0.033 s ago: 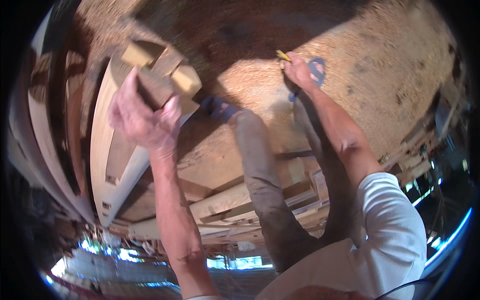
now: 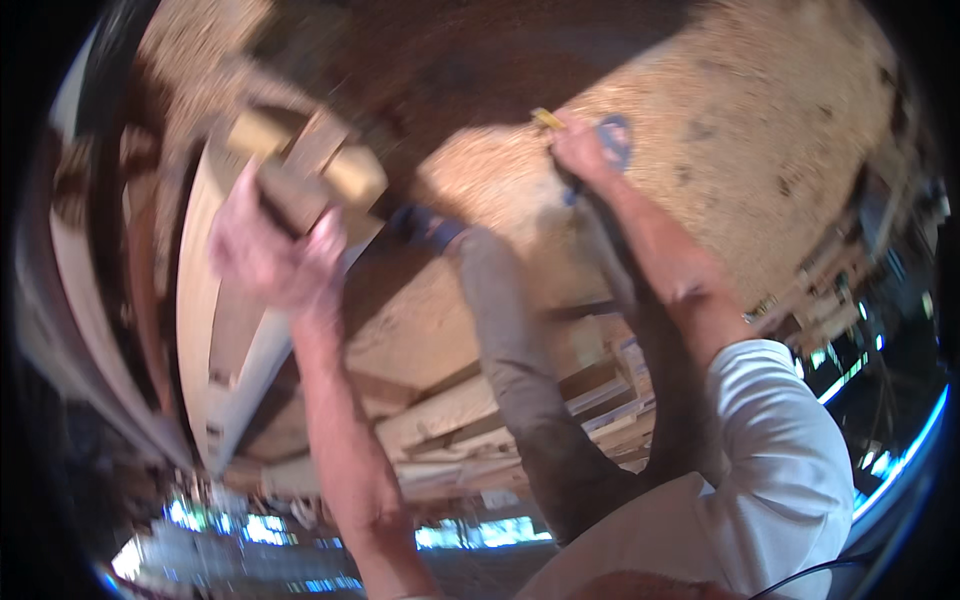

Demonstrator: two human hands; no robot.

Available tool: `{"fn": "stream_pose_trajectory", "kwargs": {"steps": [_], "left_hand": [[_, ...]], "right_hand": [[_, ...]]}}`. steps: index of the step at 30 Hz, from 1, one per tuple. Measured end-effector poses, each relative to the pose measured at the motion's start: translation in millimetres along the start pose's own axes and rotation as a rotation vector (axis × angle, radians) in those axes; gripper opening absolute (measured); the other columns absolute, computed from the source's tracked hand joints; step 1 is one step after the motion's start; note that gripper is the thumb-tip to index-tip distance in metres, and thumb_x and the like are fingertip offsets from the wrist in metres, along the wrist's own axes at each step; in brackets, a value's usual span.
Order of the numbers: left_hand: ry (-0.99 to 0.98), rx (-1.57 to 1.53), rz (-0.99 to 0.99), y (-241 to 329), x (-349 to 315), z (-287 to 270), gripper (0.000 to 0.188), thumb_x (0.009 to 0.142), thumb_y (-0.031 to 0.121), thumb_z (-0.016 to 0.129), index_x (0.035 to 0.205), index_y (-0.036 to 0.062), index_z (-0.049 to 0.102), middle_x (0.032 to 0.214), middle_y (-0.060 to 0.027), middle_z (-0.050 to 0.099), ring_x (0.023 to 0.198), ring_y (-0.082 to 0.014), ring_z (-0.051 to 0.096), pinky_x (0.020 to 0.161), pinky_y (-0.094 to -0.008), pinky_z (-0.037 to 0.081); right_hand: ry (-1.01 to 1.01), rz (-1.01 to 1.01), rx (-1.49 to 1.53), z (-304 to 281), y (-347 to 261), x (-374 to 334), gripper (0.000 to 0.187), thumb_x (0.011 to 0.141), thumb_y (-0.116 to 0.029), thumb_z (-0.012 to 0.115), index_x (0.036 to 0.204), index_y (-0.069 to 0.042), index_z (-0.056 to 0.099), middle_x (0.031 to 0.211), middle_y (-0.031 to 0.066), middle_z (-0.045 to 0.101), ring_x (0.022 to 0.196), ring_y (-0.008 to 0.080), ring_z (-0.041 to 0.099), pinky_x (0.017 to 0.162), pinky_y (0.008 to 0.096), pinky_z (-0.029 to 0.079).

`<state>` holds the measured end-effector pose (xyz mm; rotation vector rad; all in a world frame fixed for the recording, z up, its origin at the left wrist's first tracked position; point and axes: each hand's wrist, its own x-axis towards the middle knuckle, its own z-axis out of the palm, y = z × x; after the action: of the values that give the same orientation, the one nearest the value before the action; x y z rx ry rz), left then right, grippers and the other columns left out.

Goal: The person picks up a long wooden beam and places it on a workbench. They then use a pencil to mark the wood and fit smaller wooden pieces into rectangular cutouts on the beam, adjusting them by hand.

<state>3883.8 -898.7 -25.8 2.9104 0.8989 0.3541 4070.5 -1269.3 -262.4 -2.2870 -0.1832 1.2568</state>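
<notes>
My left hand point(image 2: 270, 250) is at the end of a long pale carved timber point(image 2: 197, 290), fingers and thumb gripping both sides of a brown wooden block point(image 2: 292, 195). Two yellowish wood blocks point(image 2: 355, 174) stand just beyond that hand, with a brown piece between them. Out to the right, my right hand point(image 2: 585, 150) is closed around a slim tool with a yellow end point(image 2: 546, 118). The rest of that tool is hidden in the fist, so its kind cannot be made out. Both hands are slightly blurred.
Wood shavings point(image 2: 740, 160) cover the ground, which is partly in dark shadow. More long curved timbers point(image 2: 85, 270) lie at the far left. Behind my legs is a pale wooden frame point(image 2: 460, 410). Wood scraps point(image 2: 825, 290) are heaped at the right. My sandalled feet point(image 2: 430, 226) stand between.
The whole view has shifted slightly, so the hands and timber appear a little further left and lower. Both grips look the same.
</notes>
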Motion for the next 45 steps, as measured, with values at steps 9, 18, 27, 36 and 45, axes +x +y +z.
{"fn": "stream_pose_trajectory", "kwargs": {"steps": [9, 18, 27, 36, 45], "left_hand": [[0.052, 0.123, -0.040, -6, -11, 9, 0.059, 0.079, 0.031, 0.091, 0.130, 0.0094, 0.070, 0.124, -0.0031, 0.072, 0.106, -0.0270, 0.065, 0.099, -0.0418, 0.048], [0.058, 0.294, 0.064, -30, -14, 9, 0.056, 0.084, 0.018, 0.089, 0.132, 0.0026, 0.065, 0.122, -0.0101, 0.072, 0.109, -0.0299, 0.068, 0.095, -0.0444, 0.054], [0.025, 0.368, 0.041, -26, -12, 2, 0.049, 0.090, 0.026, 0.085, 0.132, 0.0081, 0.067, 0.121, -0.0094, 0.072, 0.109, -0.0319, 0.067, 0.091, -0.0445, 0.058], [0.013, 0.350, 0.066, -20, -7, 4, 0.048, 0.092, 0.022, 0.085, 0.133, 0.0052, 0.065, 0.122, -0.0115, 0.070, 0.111, -0.0327, 0.066, 0.094, -0.0469, 0.055], [0.037, 0.385, 0.153, -44, -14, 7, 0.051, 0.091, 0.026, 0.086, 0.133, 0.0050, 0.065, 0.121, -0.0120, 0.071, 0.106, -0.0327, 0.068, 0.090, -0.0452, 0.057]], "right_hand": [[0.214, 0.103, 0.116, -118, 14, -17, 0.032, 0.098, -0.034, 0.069, 0.109, -0.004, 0.074, 0.090, 0.0228, 0.072, 0.080, 0.0339, 0.073, 0.075, 0.0450, 0.056], [0.642, -0.019, -0.295, -225, 139, 58, 0.033, 0.091, -0.027, 0.074, 0.115, -0.005, 0.073, 0.096, 0.0246, 0.073, 0.092, 0.0390, 0.072, 0.083, 0.0495, 0.056], [0.418, 0.099, -0.275, -231, 143, 96, 0.022, 0.091, -0.017, 0.064, 0.108, -0.006, 0.071, 0.090, 0.0197, 0.068, 0.087, 0.0327, 0.068, 0.079, 0.0502, 0.056], [0.490, 0.045, -0.223, -161, 112, 73, 0.028, 0.089, -0.021, 0.060, 0.109, -0.004, 0.071, 0.086, 0.0238, 0.074, 0.082, 0.0373, 0.074, 0.079, 0.0530, 0.059], [0.464, 0.135, 0.027, -166, 110, 79, 0.034, 0.097, -0.033, 0.070, 0.104, 0.000, 0.069, 0.093, 0.0159, 0.072, 0.083, 0.0308, 0.072, 0.074, 0.0478, 0.059]]}}
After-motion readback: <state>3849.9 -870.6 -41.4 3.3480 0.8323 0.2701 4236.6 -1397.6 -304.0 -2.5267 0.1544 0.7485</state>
